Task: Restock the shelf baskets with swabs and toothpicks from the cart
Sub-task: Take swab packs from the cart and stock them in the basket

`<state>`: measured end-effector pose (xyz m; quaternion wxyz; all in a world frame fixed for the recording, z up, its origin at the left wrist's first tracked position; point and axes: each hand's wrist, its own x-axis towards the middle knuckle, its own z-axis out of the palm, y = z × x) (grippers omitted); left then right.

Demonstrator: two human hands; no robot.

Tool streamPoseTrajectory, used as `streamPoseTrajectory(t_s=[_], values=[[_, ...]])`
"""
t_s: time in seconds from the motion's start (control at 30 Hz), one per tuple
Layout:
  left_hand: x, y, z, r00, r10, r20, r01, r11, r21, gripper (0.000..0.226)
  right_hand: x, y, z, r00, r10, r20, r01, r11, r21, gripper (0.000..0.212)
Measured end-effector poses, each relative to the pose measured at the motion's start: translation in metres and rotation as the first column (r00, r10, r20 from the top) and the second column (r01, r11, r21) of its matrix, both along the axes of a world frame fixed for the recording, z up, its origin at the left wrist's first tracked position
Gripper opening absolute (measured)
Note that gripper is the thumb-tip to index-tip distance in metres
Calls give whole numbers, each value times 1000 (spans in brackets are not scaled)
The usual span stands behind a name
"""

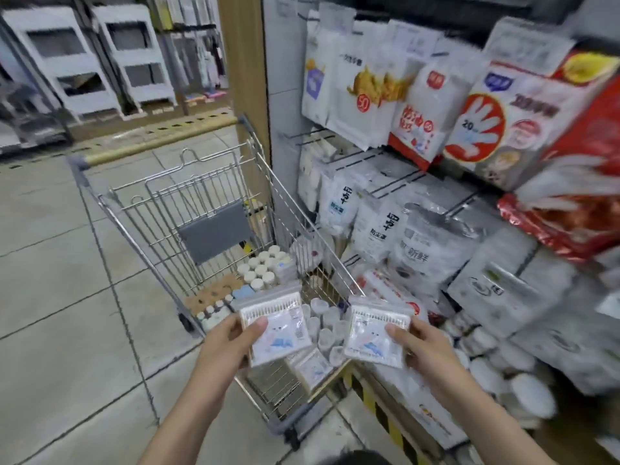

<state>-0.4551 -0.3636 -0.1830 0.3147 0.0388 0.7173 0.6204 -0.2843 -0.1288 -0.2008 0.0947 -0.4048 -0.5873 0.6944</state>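
Each hand, left hand (231, 344) and right hand (424, 344), pinches a clear flat swab packet (278, 327) over the wire cart (214, 209). Slippery film could slide from the fingers (256, 325)

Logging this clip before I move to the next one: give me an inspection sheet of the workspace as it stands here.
Surface: tiled shop floor; no table in view.
Job's things: wire cart beside the shelf unit, holding white-capped tubs and more swab packs. One swab pack in the left hand, another swab pack in the right, both held above the cart.
Clutter: hanging glove packets and white bagged goods crowd the shelves; round white tubs low on the shelf.
Grips: left hand and right hand each pinch a pack, thumb on top.
Cables: nothing seen.
Surroundings: white step stools across the aisle; wooden pillar behind the cart.
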Motion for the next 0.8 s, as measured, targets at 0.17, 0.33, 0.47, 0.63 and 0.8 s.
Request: streamPoseTrajectory(t_s=[0.17,0.33,0.47,0.63,0.8], values=[[23,29,37,990,-132,-57,136,989,57,19,54,8,20,986,-160,-40,159,987,-31,40],[57,65,60,968,-232,-91,241,965,102,11,113,20,43,941,-327,-92,325,945,-37,44],[99,112,80,912,-394,-116,403,913,68,21,186,38,68,896,-423,-133,429,903,19,24],[190,184,92,819,-569,-75,574,815,77,18,306,59,94,846,-507,-162,529,837,141,24],[278,256,105,687,-713,-142,726,682,88,41,422,89,122,784,-594,-182,620,764,176,31]])
